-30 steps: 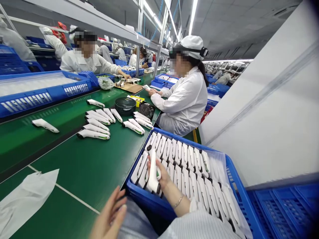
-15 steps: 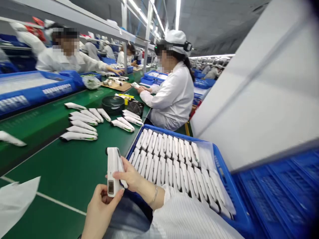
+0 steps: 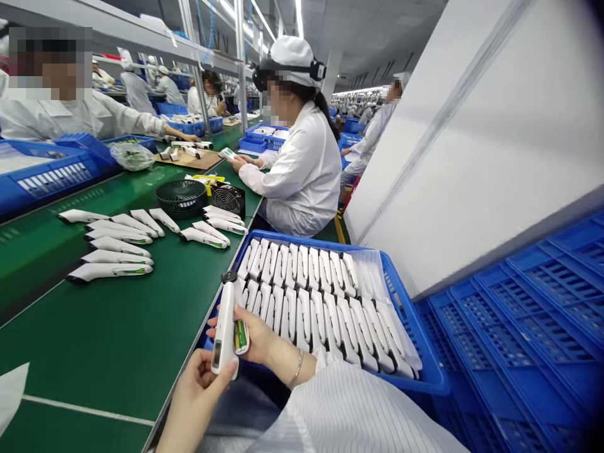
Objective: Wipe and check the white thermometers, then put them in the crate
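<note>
A white handheld infrared thermometer stands nearly upright between my hands, its black head up and its dark display window facing me. My left hand pinches its lower end, thumb in front. Around the back and right side curls my right hand, fingertips showing at the left edge. Green batteries show in an open compartment on the thermometer's right side. Just beyond my right hand, a blue crate holds rows of similar white thermometers.
Several thermometers lie on the green bench, near a black round fan and a square fan. A co-worker sits beyond the crate. Blue crates stand at right, beside a white panel.
My view has swung right. The thermometer has turned in my hands, so the green batteries in its compartment now show. Both hands still hold it.
</note>
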A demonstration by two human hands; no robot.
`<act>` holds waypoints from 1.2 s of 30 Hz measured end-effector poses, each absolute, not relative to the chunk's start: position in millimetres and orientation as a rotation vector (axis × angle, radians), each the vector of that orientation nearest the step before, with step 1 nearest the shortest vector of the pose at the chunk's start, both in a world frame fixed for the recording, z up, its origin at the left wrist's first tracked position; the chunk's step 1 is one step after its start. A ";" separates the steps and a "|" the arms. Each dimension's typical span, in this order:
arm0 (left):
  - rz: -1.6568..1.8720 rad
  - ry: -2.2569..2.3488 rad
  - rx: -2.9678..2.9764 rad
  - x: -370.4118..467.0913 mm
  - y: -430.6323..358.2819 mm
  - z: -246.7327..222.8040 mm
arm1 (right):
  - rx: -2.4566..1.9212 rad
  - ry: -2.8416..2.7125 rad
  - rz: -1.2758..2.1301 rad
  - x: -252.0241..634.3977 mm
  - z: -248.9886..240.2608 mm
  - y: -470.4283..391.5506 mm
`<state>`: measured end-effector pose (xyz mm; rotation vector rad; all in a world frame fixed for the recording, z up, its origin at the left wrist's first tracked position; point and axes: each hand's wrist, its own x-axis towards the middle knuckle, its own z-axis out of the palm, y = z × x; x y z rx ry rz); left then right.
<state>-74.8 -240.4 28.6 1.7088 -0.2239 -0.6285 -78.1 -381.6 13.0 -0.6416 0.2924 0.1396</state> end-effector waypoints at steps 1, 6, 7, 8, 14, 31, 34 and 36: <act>-0.624 -0.225 1.696 -76.6 -242.7 27.7 | -0.717 0.292 0.092 -78.6 15.0 -380.7; -0.674 -0.312 1.722 -84.5 -250.6 21.3 | -0.952 0.435 -0.105 -92.0 19.7 -410.2; -0.679 -0.347 1.741 -84.0 -247.9 19.9 | -0.998 0.491 -0.150 -99.8 21.7 -430.8; -0.682 -0.382 1.763 -82.3 -243.2 18.3 | -1.049 0.557 -0.206 -111.2 24.7 -456.8; -0.742 -0.470 1.891 -63.1 -201.2 2.1 | -1.390 1.157 -0.439 -256.4 44.4 -630.8; -0.904 -0.386 1.672 -60.5 -182.1 -7.6 | -2.228 2.053 0.321 -350.4 -12.5 -649.7; -0.913 -0.396 1.668 -61.6 -181.2 -5.0 | -2.374 2.048 0.364 -351.2 -17.5 -638.6; -0.911 -0.396 1.663 -61.8 -180.8 -4.7 | -2.448 2.056 0.356 -353.2 -22.6 -629.7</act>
